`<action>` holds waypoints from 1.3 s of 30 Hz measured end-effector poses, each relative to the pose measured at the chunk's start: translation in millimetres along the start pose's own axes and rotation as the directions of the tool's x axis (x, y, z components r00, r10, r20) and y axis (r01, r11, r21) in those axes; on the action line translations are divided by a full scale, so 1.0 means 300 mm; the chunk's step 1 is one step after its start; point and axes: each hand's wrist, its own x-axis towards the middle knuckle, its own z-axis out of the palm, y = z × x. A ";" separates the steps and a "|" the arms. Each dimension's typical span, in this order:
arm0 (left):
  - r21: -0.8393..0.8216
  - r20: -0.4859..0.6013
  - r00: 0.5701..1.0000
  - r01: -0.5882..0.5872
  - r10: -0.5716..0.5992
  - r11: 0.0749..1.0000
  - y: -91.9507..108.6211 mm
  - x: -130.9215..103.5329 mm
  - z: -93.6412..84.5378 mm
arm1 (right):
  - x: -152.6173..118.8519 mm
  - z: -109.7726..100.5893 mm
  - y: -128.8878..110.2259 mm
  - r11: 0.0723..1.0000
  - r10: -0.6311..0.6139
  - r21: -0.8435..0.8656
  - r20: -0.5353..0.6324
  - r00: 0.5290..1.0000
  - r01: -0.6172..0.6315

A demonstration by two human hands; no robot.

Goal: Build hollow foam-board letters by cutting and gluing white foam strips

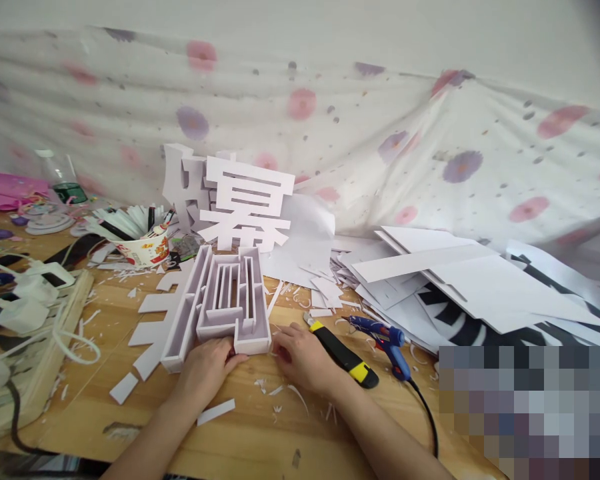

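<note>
A white foam-board character (pixel 253 345) with raised walls lies hollow side up on the wooden table. At its near edge, my left hand (pixel 210 365) grips the wall with bent fingers, the thumb stretched to the right. My right hand (pixel 300 352) is curled against the near right corner; its fingertips are partly hidden. Right of that hand lies a black and yellow utility knife (pixel 345 353). A blue hot glue gun (pixel 385 337) with a black cord rests just beyond the knife. Flat foam-board strips (pixel 153 333) stick out at the character's left.
Finished white characters (pixel 250 203) stand at the back. A paper tub (pixel 143 252) holds offcuts. Power plugs and cables (pixel 30 300) crowd the left side. Foam sheets (pixel 460 273) are piled right, and scraps (pixel 216 412) litter the table. A floral curtain (pixel 300 133) hangs behind.
</note>
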 end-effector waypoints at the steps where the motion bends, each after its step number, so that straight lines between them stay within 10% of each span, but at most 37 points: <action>1: -0.007 0.003 1.000 0.002 -0.002 1.000 0.000 -0.001 -0.002 | -0.005 -0.017 0.001 1.000 0.015 0.026 -0.016 1.000 -0.014; 16: -0.044 0.051 0.998 0.050 -0.047 0.998 0.016 -0.006 -0.021 | -0.007 0.031 -0.020 0.971 -0.184 0.044 -0.489 0.853 0.235; 22: -0.085 0.041 0.998 0.050 -0.047 0.995 0.014 -0.006 -0.019 | -0.030 0.000 -0.047 0.973 -0.203 0.010 -0.441 0.874 0.231; 32: -0.087 -0.051 0.998 0.024 -0.029 0.996 0.012 -0.017 -0.002 | -0.028 -0.023 0.033 0.990 0.137 0.050 -0.225 0.965 -0.129; 39: -0.098 -0.015 0.999 0.050 -0.052 0.994 0.014 -0.019 -0.012 | -0.025 -0.070 0.043 0.941 0.301 0.209 -0.151 0.941 -0.268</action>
